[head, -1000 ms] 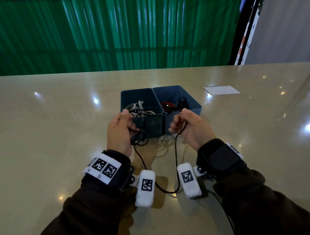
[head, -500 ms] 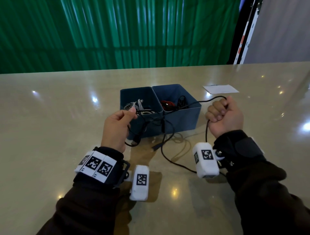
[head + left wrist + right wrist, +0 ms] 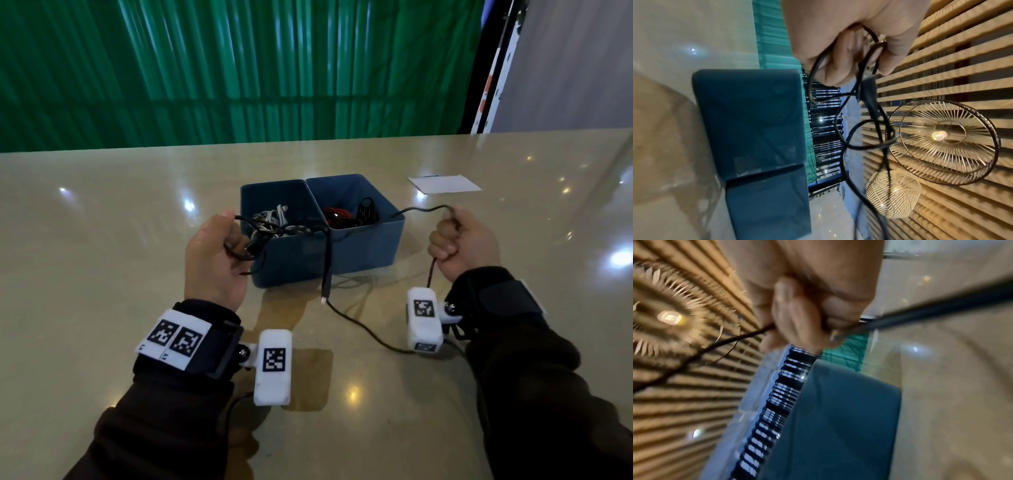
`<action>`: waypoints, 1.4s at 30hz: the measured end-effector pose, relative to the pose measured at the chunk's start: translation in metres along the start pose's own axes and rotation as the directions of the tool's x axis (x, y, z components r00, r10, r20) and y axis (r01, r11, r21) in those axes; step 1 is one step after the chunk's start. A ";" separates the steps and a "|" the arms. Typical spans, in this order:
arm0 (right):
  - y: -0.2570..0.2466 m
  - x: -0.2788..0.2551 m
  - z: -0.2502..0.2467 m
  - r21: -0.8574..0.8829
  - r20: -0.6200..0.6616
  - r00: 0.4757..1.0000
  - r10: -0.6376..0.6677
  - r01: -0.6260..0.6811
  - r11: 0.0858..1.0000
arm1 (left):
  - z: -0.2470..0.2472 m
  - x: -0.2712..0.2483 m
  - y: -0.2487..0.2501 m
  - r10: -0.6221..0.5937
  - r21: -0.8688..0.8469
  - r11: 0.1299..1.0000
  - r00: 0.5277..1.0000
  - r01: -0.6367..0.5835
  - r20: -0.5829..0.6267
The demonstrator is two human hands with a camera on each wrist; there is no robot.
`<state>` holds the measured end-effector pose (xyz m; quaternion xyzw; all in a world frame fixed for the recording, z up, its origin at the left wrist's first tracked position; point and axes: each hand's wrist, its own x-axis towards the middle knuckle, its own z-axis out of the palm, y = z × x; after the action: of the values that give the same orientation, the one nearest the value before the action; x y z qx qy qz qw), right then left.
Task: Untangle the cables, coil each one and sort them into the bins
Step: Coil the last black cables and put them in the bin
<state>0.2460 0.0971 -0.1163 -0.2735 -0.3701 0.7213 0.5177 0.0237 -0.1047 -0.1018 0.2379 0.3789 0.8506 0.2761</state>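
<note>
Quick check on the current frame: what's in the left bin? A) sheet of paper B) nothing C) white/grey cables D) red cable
C: in the head view the left bin holds a bundle of white and grey cables; the red cable lies in the right bin, and the sheet of paper lies on the table behind the bins.

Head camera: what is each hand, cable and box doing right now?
left hand: gripping loops of the black cable.
right hand: fist closed round the same cable.
black cable: uncoiled, one plug hanging in front of the bins, slack on the table.
left bin: open, holds white cables.
right bin: open, holds a red cable and a black bundle.
paper: flat on table.
</note>
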 end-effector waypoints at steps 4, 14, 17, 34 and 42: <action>0.009 -0.024 0.016 -0.591 0.407 0.884 0.231 0.062 0.804 | 0.004 -0.004 -0.005 -0.060 0.081 0.996 0.978 0.045 0.200; 0.047 -0.055 0.050 -0.715 0.627 0.594 0.504 0.183 0.674 | 0.018 -0.020 -0.031 -0.241 0.323 0.939 0.892 0.115 0.384; 0.052 -0.056 0.053 -0.695 0.622 0.677 0.393 0.248 0.674 | 0.019 -0.022 -0.032 -0.222 0.335 0.938 0.889 0.083 0.400; 0.020 -0.028 0.037 -0.060 0.152 0.938 -0.312 0.324 0.944 | 0.005 -0.005 -0.019 -0.063 0.600 0.800 0.994 -0.004 0.092; 0.020 -0.029 0.036 0.087 0.173 0.959 -0.223 0.211 0.974 | -0.002 -0.002 -0.018 -0.010 0.785 0.597 0.976 -0.168 0.217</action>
<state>0.2158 0.0567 -0.1115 -0.1467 -0.4190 0.6942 0.5665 0.0294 -0.0971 -0.1172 0.4364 0.6783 0.5746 0.1389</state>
